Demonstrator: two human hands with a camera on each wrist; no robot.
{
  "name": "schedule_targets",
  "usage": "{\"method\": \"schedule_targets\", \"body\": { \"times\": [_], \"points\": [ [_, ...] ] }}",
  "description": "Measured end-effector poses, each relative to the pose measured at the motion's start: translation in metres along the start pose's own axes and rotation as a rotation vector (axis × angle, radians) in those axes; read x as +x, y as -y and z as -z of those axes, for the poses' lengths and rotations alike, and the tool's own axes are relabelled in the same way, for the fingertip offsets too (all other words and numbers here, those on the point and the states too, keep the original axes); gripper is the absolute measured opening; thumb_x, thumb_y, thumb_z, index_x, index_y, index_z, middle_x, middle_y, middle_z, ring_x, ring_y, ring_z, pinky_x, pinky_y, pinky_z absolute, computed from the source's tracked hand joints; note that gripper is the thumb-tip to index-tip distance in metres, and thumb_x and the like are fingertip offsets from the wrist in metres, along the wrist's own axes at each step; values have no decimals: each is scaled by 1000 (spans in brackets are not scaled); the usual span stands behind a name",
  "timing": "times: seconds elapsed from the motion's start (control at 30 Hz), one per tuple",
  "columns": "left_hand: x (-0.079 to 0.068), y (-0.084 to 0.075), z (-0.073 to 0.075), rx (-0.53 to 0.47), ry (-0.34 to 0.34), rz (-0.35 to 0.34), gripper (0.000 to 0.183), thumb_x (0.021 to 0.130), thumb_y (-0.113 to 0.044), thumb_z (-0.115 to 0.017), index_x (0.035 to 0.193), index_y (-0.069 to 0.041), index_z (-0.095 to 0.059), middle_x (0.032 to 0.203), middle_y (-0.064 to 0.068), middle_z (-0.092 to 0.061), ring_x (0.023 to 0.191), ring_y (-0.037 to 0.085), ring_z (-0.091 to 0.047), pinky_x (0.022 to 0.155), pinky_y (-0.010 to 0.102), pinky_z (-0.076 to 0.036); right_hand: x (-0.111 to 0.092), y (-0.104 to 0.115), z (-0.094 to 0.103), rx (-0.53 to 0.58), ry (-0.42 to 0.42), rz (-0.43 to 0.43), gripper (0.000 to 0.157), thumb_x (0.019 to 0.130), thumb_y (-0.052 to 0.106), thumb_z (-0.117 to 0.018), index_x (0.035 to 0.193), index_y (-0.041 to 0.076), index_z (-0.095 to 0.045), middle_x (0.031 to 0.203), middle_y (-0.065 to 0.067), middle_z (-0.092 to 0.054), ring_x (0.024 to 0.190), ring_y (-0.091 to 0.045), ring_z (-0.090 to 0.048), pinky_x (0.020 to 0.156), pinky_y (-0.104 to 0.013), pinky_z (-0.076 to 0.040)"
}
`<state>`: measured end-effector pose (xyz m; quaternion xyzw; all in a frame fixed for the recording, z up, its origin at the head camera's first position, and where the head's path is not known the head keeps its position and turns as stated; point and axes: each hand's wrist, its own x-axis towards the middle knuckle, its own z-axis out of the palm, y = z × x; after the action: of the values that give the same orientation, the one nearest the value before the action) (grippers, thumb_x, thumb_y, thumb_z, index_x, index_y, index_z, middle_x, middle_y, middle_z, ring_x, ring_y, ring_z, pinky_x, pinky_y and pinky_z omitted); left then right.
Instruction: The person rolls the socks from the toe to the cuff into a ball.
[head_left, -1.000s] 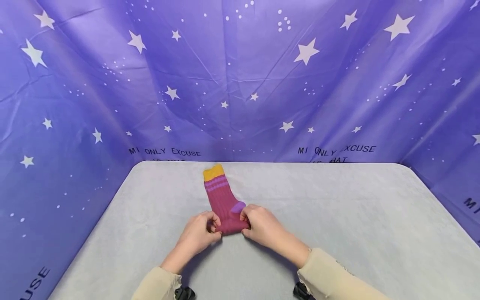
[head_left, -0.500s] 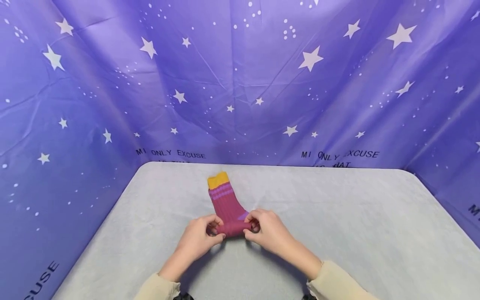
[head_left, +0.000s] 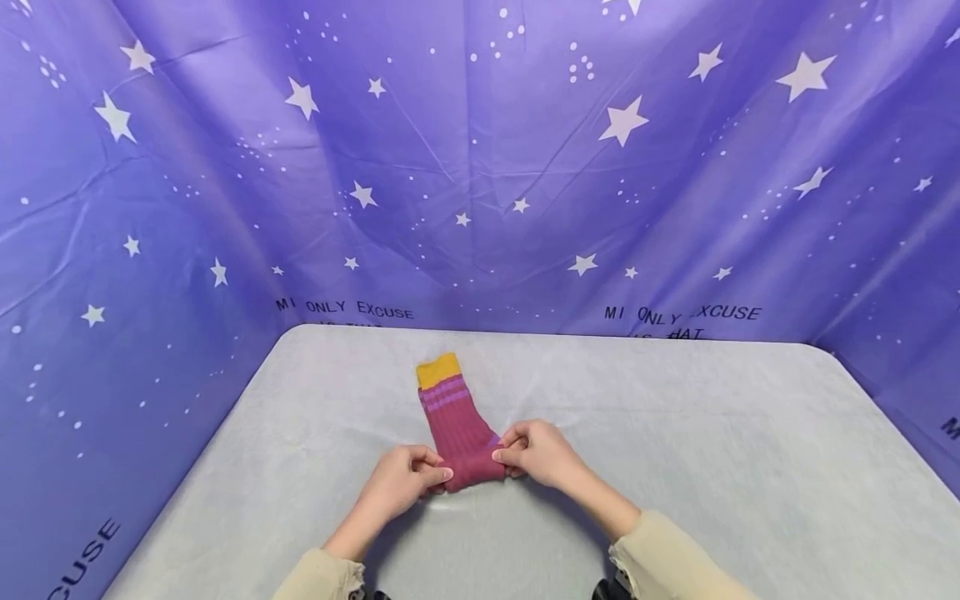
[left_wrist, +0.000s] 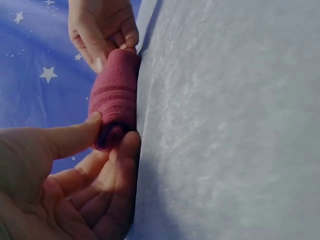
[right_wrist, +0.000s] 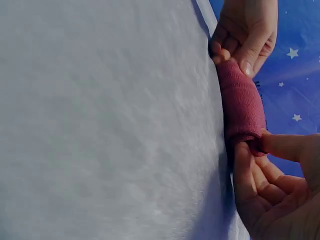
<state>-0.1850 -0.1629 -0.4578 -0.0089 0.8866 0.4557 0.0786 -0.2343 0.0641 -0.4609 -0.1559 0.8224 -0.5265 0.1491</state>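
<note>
While left fingers [head_left: 435, 476] and right fingers [head_left: 512, 456] pinch a maroon sock [head_left: 456, 425], pale grey tabletop [head_left: 720, 450] beneath, starry purple cloth [head_left: 450, 133] behind

Free room around the sock cuff [head_left: 438, 372], left grip [head_left: 399, 482] and right grip [head_left: 549, 454] obstacles beside the rolled toe [head_left: 474, 469].

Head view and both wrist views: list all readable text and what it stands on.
"MI ONLY EXCUSE": backdrop, back left.
"MI ONLY XCUSE": backdrop, back right, creased.
"HAT": under that, partly cut off.
"CUSE": backdrop, lower left.
"M": backdrop, right edge.
Unreadable: cut-off line at back left, above the table; blurred dark marks, right wrist view.
Sock: none visible.
</note>
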Motion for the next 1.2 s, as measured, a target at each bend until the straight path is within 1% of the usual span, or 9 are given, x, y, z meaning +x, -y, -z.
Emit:
{"method": "schedule_targets", "body": {
  "times": [0.1, 0.17, 0.37, 0.5, 0.6, 0.77, 0.87, 1.0, 1.2],
  "points": [
    [8, -4, 1, 48, 18, 57, 16, 85, -19, -77, 82, -4, -71, 68, 4, -73, 59, 8, -65, 55, 25, -48, 8, 3, 3, -36, 23, -69, 12, 86, 6, -74, 81, -3, -66, 63, -5, -67, 54, -7, -61, 55, -25, -56],
    [13, -7, 3, 120, 17, 60, 19, 84, -21, -79, 77, -6, -69, 66, 2, -71, 58, 9, -63, 54, 24, -46, 12, 6, 5, -78, 34, -108, 13, 86, 6, -75, 79, -1, -66, 61, -4, -66, 52, -7, -60, 53, -24, -55],
    [19, -13, 5, 284, -23, -34, 31, 78, -19, -84, 76, -10, -55, 66, -3, -50, 62, 12, -45, 56, 23, -35, 17, 10, 9, -153, 55, -136, 17, 82, 8, -78, 74, 3, -64, 58, -1, -61, 51, -6, -56, 52, -22, -53],
    [17, -11, 1, 258, -13, -133, 27, 80, -10, -81, 75, -12, -54, 66, -5, -49, 63, 9, -45, 58, 21, -35, 16, 7, 6, -245, 18, -10, 20, 79, 8, -80, 72, 7, -61, 61, 3, -57, 55, -7, -50, 53, -20, -44],
    [11, -11, -1, 265, -46, -182, 24, 81, -8, -79, 72, -14, -58, 66, -7, -53, 63, 5, -45, 57, 19, -37, 15, 6, 2, -290, -2, 128, 16, 79, 2, -78, 74, 8, -64, 66, 3, -59, 59, -5, -50, 55, -19, -43],
    [1, -15, -4, 414, -137, -249, 23, 75, -10, -85, 73, -17, -63, 72, -7, -57, 66, 3, -50, 59, 19, -42, 9, 3, -3, -443, -80, 390, 11, 79, 1, -78, 78, 11, -73, 76, 3, -69, 66, -2, -58, 62, -18, -50],
    [-3, -18, -3, 479, -149, -278, 22, 71, -12, -88, 77, -16, -68, 76, -6, -62, 69, 5, -56, 61, 21, -46, 6, -1, -1, -511, -114, 492, 12, 77, 5, -81, 84, 14, -77, 86, 3, -73, 76, -7, -66, 73, -23, -54],
    [0, -14, 2, 437, -113, -286, 18, 72, -11, -87, 83, -14, -74, 78, -4, -70, 70, 6, -63, 61, 20, -50, 6, -8, 5, -433, -44, 505, 18, 78, 6, -81, 94, 13, -78, 95, 1, -75, 89, -14, -69, 83, -28, -56],
    [10, 0, 13, 222, 14, -265, 17, 76, -8, -84, 91, -10, -76, 84, 1, -76, 74, 8, -69, 65, 17, -54, 13, -21, 18, -329, 107, 489, 29, 80, 14, -81, 108, 12, -77, 109, -2, -75, 102, -18, -68, 93, -29, -55]
  ]
}}
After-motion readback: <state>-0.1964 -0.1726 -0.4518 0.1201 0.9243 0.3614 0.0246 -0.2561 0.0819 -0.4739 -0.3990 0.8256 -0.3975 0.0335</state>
